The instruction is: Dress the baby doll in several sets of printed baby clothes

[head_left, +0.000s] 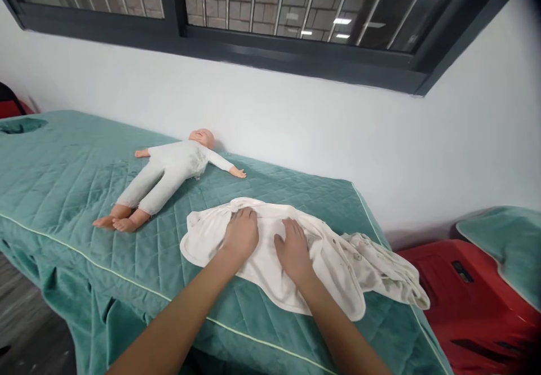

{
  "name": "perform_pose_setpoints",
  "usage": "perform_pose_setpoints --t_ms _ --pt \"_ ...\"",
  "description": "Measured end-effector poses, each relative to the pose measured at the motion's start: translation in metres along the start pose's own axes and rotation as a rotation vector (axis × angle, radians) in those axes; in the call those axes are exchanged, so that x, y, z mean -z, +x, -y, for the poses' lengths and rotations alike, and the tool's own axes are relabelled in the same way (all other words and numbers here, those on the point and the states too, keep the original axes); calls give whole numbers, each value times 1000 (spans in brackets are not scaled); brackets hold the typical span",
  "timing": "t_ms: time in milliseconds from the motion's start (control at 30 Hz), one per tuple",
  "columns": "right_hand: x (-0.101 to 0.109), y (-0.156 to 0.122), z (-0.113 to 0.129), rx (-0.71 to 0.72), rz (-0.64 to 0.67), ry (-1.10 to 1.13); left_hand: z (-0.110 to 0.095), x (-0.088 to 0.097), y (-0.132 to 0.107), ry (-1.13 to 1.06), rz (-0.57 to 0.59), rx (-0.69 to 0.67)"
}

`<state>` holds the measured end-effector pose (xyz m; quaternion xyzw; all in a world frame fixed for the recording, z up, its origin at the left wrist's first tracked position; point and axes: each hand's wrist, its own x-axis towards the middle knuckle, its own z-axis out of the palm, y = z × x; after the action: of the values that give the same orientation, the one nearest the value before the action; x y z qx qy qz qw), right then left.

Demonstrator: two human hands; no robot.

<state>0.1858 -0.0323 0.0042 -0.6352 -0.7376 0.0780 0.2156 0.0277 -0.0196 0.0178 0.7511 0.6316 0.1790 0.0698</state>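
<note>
Taking the doll (169, 166) as the mark: far to its left, at the end of the green quilted cover (63, 195), there is an oval hole (23, 124) in the padding, and behind that a bit of something red (12, 107) at the picture's edge. The doll itself lies on its back on the cover, close to the white wall (380, 138), in a pale one-piece suit. Its arms are spread, its bare feet point to the left and towards the camera, and its head is nearest the wall. Right of the doll and nearer the camera, well clear of its outstretched arm, a white cloth (203, 242) is laid out on the same cover. The left hand (240, 234) lies flat on the cloth, palm down, fingers stretched out and close together, gripping nothing. Just to the right of it, apart by a narrow strip of cloth, the right hand (293, 251) rests the same way: palm down, fingers extended, thumb out to the side, nothing held. Both bare forearms come up from the lower edge of the picture. Further right from the doll, the cloth runs into a rumpled, faintly patterned part with snap fasteners (380, 268), bunched near the right end of the cover. Beyond that end, further still from the doll, stands a red moulded object (465, 302), and above it shows the corner of another green padded piece (507, 240). Above the doll, along the top of the wall, runs a dark-framed window (296, 54) with bars behind the glass.
</note>
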Motion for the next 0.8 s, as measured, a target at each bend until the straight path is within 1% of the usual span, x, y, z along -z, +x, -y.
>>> perform_pose_setpoints --t_ms 100,167,233,300,433,533,667,733,800 --pt "5 11 -2 -118 18 -76 1 4 13 76 23 66" --pt "9 17 -3 -182 26 -111 -1 7 19 105 32 133" --pt "11 19 -1 -210 12 -151 -4 8 22 136 7 203" --pt "12 20 2 -206 -13 -185 -7 7 25 146 -36 231" --pt "12 28 4 -183 -28 -201 -8 3 34 104 -108 192" --pt "14 40 0 -174 -24 -205 -7 2 46 82 -151 196" --pt "15 63 -11 -180 -19 -232 -3 -5 64 115 -184 150" --pt "13 73 -18 -171 -24 -246 1 -11 71 124 -186 118" --pt "9 80 -25 -151 -29 -253 5 -17 77 108 -188 119"
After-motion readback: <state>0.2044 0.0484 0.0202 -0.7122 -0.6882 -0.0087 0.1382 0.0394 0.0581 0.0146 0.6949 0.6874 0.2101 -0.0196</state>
